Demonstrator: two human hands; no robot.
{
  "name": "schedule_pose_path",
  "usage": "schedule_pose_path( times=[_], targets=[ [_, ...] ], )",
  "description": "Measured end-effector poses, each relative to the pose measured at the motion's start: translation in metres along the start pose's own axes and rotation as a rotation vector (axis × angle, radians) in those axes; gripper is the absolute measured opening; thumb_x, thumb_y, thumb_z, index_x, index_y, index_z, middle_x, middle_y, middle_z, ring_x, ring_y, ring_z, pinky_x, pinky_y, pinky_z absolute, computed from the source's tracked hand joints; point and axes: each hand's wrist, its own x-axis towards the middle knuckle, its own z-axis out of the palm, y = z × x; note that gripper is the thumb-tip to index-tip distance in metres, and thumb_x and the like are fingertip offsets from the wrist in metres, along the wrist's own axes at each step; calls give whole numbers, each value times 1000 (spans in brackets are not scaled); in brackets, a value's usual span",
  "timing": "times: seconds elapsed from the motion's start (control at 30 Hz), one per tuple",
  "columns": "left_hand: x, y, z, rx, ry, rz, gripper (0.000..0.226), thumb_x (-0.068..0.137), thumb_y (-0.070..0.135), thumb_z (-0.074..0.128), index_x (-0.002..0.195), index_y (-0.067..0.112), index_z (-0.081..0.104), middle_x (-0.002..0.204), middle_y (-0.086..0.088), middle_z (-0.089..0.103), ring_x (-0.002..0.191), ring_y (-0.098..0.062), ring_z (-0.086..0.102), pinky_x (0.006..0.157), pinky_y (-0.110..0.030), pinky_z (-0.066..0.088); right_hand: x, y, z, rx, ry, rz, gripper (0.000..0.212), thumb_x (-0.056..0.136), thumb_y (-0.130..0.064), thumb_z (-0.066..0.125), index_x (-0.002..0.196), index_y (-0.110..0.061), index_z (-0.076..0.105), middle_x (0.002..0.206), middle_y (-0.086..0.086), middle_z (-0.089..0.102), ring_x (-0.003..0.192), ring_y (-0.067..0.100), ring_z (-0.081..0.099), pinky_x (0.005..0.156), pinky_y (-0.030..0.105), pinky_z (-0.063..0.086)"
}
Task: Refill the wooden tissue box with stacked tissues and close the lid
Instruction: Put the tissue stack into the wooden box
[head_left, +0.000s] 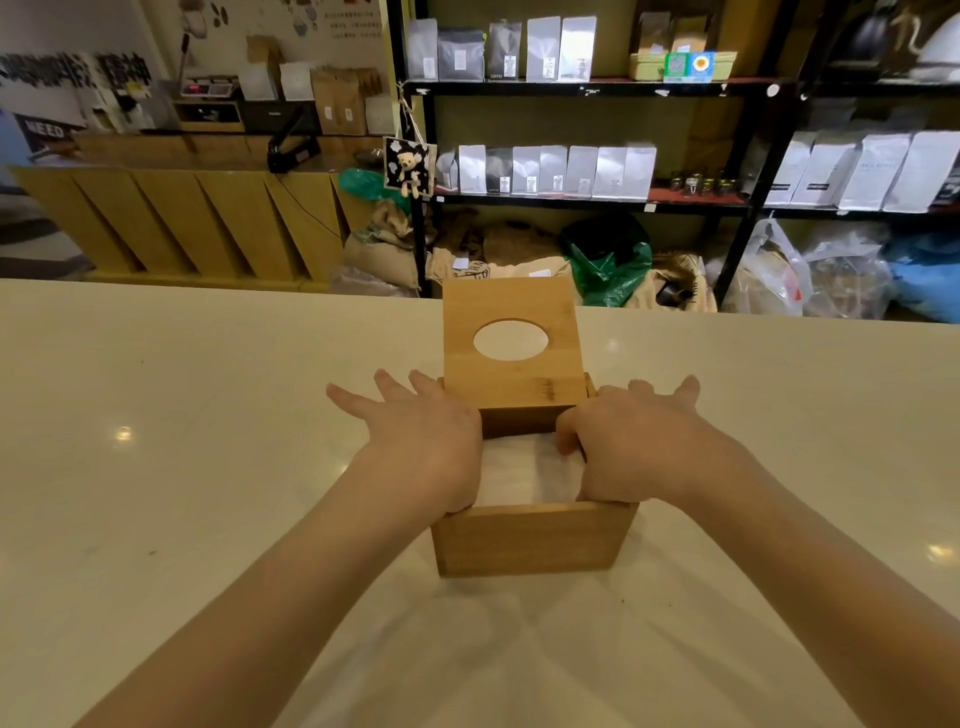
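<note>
Soft white stacked tissues (524, 475) compress easily inside the rigid square wooden tissue box (530, 540); both hands press at the sides, left hand (431, 447) fingers spread, right hand (634, 441) fingers splayed, thumb tucked in.

Two bare arms come in from the bottom of the picture. No sleeves show on them. The left hand (421, 436) and the right hand (631, 441) wear no gloves, no rings and no watch. The fingers are short, with plain nails.

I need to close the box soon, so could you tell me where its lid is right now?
In the head view the lid stands raised at the far edge of the wooden tissue box, centre frame on the table, just beyond both hands.
</note>
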Motion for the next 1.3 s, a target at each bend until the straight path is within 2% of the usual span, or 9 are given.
schedule_pose_path(
  times=[0.23, 0.37, 0.53, 0.63, 0.77, 0.97, 1.03, 1.13, 1.3],
  targets=[
    [-4, -7, 6, -34, 20, 73, 51, 84, 19, 60, 133, 22, 44, 149, -13, 21, 142, -43, 0, 100, -76, 3, -9, 3, 2, 66, -7, -28, 31, 82, -32, 59, 112, -27, 59, 106, 1, 56, 110, 25, 46, 106, 66, 13],
    [-11, -11, 6, -76, 16, 142, 47, 83, 40, 61, 127, 28, 50, 147, -6, 27, 143, -37, 4, 104, -73, 4, -16, 6, 7, 69, 5, -41, 33, 81, -43, 59, 110, -26, 61, 103, -1, 59, 110, 23, 47, 107, 65, 13],
    [-18, -23, -5, -405, 148, 189, 37, 82, 52, 56, 114, 34, 61, 137, 1, 47, 129, -21, 37, 110, -55, 23, -22, 11, 4, 248, 86, -73, 39, 79, -53, 57, 110, -30, 64, 107, -5, 62, 105, 19, 52, 106, 54, 27],
    [-18, -32, -10, -701, 340, 200, 21, 80, 44, 62, 93, 28, 68, 125, 3, 59, 104, -12, 49, 89, -30, 39, -23, 20, -4, 526, 269, -89, 29, 80, -47, 60, 97, -27, 70, 101, -4, 64, 95, 16, 54, 90, 37, 43],
    [-6, -38, -9, -895, 465, 210, 20, 78, 37, 68, 88, 28, 53, 104, 7, 58, 99, -8, 48, 80, -25, 38, -14, 34, -11, 706, 423, -55, 16, 78, -41, 66, 81, -25, 61, 94, -3, 61, 85, 12, 53, 60, 19, 37],
    [10, -34, -1, -1101, 240, 218, 63, 79, 33, 67, 134, 20, 40, 122, -1, 60, 100, -13, 53, 84, -28, 43, 7, 43, 3, 928, 343, -11, 43, 79, -31, 69, 117, -18, 53, 109, 5, 65, 89, 16, 55, 64, 21, 40],
    [13, -33, 2, -1220, 162, 260, 50, 83, 29, 64, 129, 22, 46, 106, 9, 59, 91, -8, 52, 82, -23, 39, 10, 41, 9, 993, 298, -37, 43, 80, -32, 67, 119, -20, 53, 108, 2, 65, 90, 13, 55, 72, 23, 39],
    [20, -36, 7, -1382, 114, 302, 23, 85, 25, 61, 106, 29, 52, 87, 20, 57, 82, 1, 55, 69, -13, 41, 13, 40, 16, 1127, 273, -123, 16, 83, -28, 64, 98, -29, 58, 89, -14, 62, 83, 1, 60, 59, 8, 43],
    [30, -39, 17, -1524, 152, 348, 15, 82, 12, 66, 93, 21, 63, 90, 6, 68, 69, 5, 66, 55, -1, 47, 13, 41, 23, 1279, 293, -191, 13, 82, -24, 66, 89, -34, 62, 86, -20, 66, 73, -10, 61, 54, -4, 41]
  ],
)
